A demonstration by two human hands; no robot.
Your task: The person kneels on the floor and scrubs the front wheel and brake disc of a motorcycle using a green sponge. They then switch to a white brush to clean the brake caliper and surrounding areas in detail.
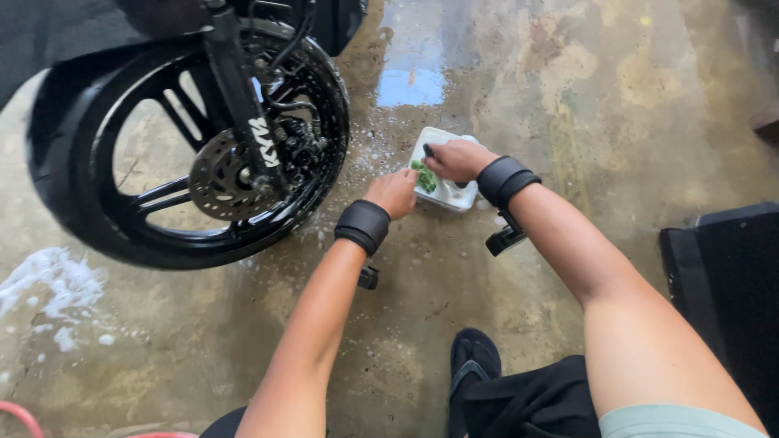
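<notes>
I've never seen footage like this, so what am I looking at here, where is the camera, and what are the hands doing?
The camera sits on a person's head and looks down at their own two bare arms, each with a black wrist strap. They crouch on a wet concrete floor. Both hands reach to a small white tub: the left hand touches a green scrubber at its edge, and the right hand holds a dark-handled tool over it. Beside them stands a black motorcycle wheel, and soap foam lies nearby.

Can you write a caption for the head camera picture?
Both hands, left and right, reach into a white tub beside a motorcycle wheel.
</notes>
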